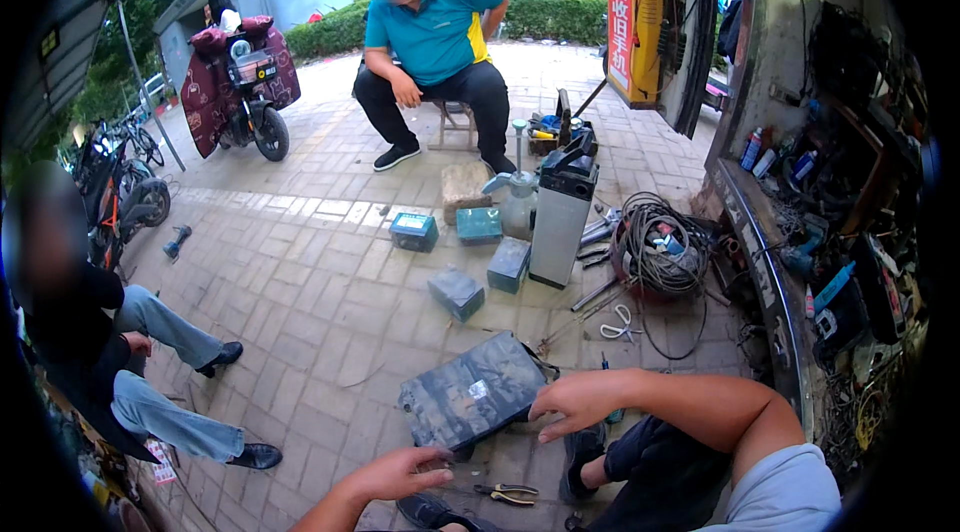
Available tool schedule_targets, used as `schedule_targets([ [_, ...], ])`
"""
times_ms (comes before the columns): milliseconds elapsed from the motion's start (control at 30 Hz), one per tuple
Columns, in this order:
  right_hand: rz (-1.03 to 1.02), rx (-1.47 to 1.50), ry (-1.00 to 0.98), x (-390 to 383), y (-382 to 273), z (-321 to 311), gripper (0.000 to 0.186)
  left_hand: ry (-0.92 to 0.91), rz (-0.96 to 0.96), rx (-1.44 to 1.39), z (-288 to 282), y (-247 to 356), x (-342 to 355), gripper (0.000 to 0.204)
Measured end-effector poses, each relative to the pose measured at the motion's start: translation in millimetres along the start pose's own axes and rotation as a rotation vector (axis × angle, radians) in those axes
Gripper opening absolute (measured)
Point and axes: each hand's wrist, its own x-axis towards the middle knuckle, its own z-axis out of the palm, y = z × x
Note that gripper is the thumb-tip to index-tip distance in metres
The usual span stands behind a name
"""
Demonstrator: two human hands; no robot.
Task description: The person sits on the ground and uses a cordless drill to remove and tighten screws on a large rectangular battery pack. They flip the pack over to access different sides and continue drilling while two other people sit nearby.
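A dusty dark battery case [466, 387] with a strap lies at a slant on the paving in front of me. My left hand [408, 472] is open just beside its lower left edge, fingers apart and holding nothing. At the case's right end, my right hand [569, 399] hangs open with loosely bent fingers, empty; whether it touches the case is unclear. Yellow-handled pliers [506, 493] lie between my feet, below the case. A screwdriver [606, 368] is partly hidden behind my right forearm.
Several small batteries [456, 292], a silver battery pack [560, 222], a pump sprayer [516, 202], scissors [620, 325] and coiled cable [662, 242] lie ahead. A seated person [425, 42] faces me; another person [80, 332] sits at left. A scooter [240, 92] stands behind; a cluttered ledge [760, 232] runs along the right.
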Motion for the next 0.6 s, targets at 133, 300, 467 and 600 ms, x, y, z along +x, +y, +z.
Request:
schedule_targets([
  [133, -0.011, -0.029, 0.035, -5.6, 15.0, 11.2, 0.047, -0.016, -0.083, 0.105, 4.1, -27.6, -5.4, 0.051],
  [300, 0.018, -0.081, 0.013, -9.2, 4.1, 9.6, 0.044, 0.025, -0.121, 0.019, 3.5, -40.8, -5.4, 0.048],
  [467, 0.103, -0.138, -0.116, -8.6, -9.1, 6.0, 0.050, 0.083, -0.086, -0.062, -4.4, -39.4, -3.0, 0.038],
  [600, 0.058, 0.030, -0.104, -3.9, -8.5, -1.4, 0.052, 0.168, -0.045, -0.132, -4.4, -53.4, 5.0, 0.015],
])
